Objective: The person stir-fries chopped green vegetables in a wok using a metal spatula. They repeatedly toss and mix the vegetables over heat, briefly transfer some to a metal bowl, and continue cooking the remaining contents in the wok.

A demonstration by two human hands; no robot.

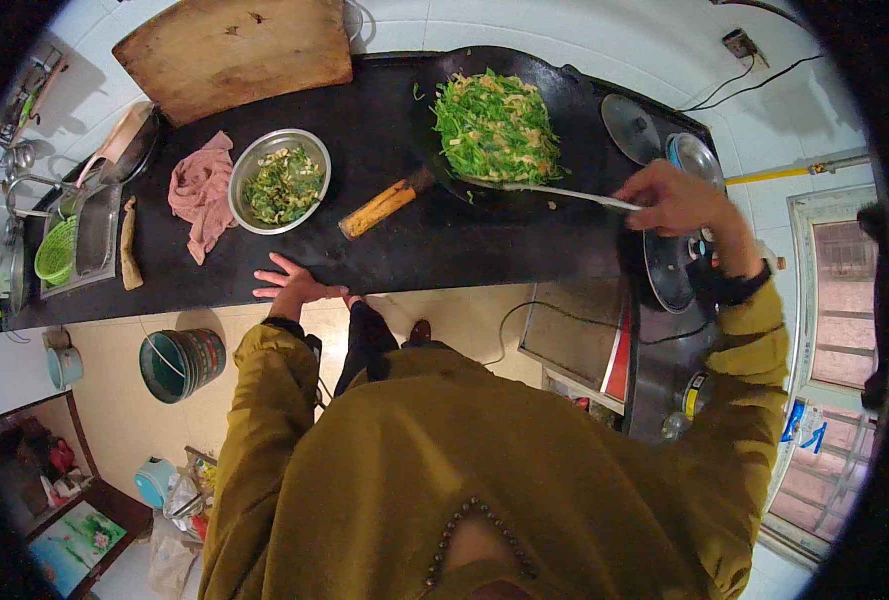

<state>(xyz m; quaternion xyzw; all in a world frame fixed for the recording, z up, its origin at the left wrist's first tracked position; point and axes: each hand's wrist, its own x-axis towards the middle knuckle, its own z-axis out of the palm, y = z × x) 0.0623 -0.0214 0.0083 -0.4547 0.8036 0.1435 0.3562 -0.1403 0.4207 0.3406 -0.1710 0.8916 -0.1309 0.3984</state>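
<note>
My right hand [673, 199] grips the handle of a metal spatula [557, 190], whose far end reaches the near edge of the food in a black wok [579, 112]. Chopped green vegetables mixed with pale yellow pieces [497, 127] are heaped in the wok. The wok's wooden handle [381, 208] points left toward me over the dark counter. My left hand [298, 283] rests on the counter's front edge with its fingers spread, holding nothing. Beyond it stands a steel bowl [324, 161] with cooked greens and pale pieces [283, 185] inside.
A pink cloth [203, 187] lies left of the bowl. A wooden cutting board [242, 56] leans on the back wall. At the left are a sink [98, 240] and a green basket [56, 251]. Pot lids [630, 127] stand at the right. A bucket [182, 364] is on the floor.
</note>
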